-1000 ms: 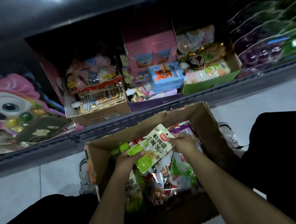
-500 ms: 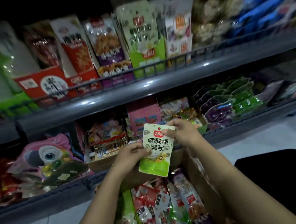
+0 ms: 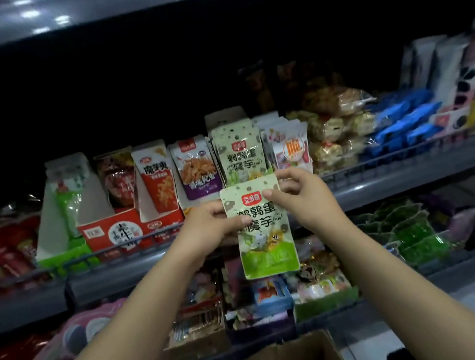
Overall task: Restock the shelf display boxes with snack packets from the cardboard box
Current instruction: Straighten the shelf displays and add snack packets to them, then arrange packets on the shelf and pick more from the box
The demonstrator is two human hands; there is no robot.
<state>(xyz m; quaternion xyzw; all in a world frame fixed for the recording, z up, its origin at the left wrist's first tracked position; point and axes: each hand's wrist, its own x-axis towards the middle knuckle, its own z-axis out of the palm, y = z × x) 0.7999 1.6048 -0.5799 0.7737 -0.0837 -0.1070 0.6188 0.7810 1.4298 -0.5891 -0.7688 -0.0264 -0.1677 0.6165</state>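
I hold a green and cream snack packet (image 3: 262, 235) upright in front of the middle shelf. My left hand (image 3: 206, 226) pinches its left edge, and my right hand (image 3: 301, 194) pinches its top right corner. Directly behind it stands a display box of matching green packets (image 3: 238, 153) on the shelf. The brown cardboard box (image 3: 288, 355) shows at the bottom edge, only its far rim visible.
Display boxes of red (image 3: 158, 178), purple (image 3: 197, 166) and pink-white packets (image 3: 288, 146) flank the green one. A wire rail (image 3: 115, 249) fronts the shelf. Blue packets (image 3: 404, 117) lie right. A lower shelf holds mixed sweets (image 3: 270, 295) and green jelly cups (image 3: 409, 233).
Both hands lifted the green packet out of the cardboard box and up to the middle shelf. My view tilted up from the box and bottom shelf to the display boxes.
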